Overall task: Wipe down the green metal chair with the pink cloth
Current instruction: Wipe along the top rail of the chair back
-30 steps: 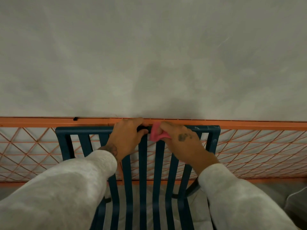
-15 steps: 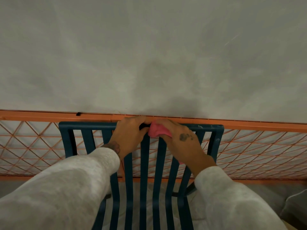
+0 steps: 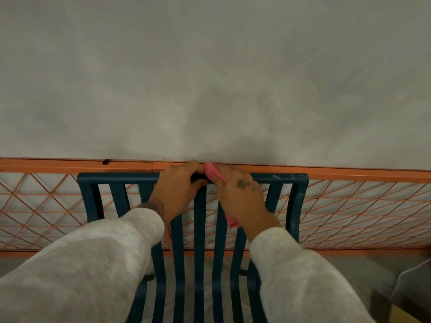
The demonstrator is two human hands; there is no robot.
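Wiping along the top rail of the green metal chair point(image 3: 105, 197), near its middle. Pressing the pink cloth point(image 3: 213, 174) onto the rail with the right hand point(image 3: 240, 194), fingers wrapped round it. Bracing with the left hand point(image 3: 177, 190), curled closed on the rail just beside. Better keeping pressure even, folding soft cloth over the smooth, rounded painted bar and down each flat slat.

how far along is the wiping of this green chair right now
Early, by the look of it. In hand: the right hand presses the pink cloth on the middle of the chair's top rail, while the left hand grips the rail beside it. Done: nothing shows as clearly wiped; pale smudges remain at the rail's right corner. Left: the vertical slats, side posts and seat.
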